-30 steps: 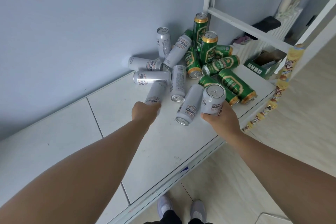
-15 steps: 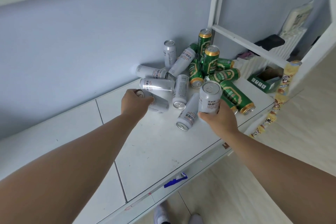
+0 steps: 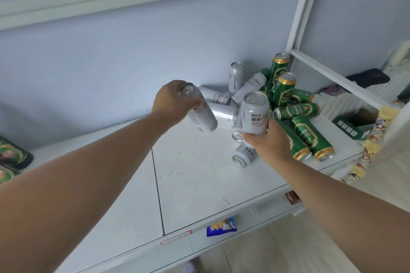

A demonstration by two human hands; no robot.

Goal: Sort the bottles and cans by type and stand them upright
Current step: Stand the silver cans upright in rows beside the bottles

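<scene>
1. The left hand [image 3: 172, 101] has its grip clenched round a tall silver aluminium can [image 3: 200, 109], tilted top-left and lifted off the white worktop [image 3: 195, 182], just left of the can pile.
2. The right hand [image 3: 271, 141] grips the base of a second silver can with black lettering [image 3: 255, 112], held upright in front of the pile.
3. Below that can, a fallen silver can [image 3: 244, 156] lies on the worktop, mouth toward the camera.
4. Behind it, more silver cans [image 3: 236, 77] crowd the pale blue wall [image 3: 133, 51], most lying, one upright.
5. Right of the pile's centre, green cans with gold rims [image 3: 285, 88] stand and lie crossed, beside a white shelf frame [image 3: 299, 20].
</scene>
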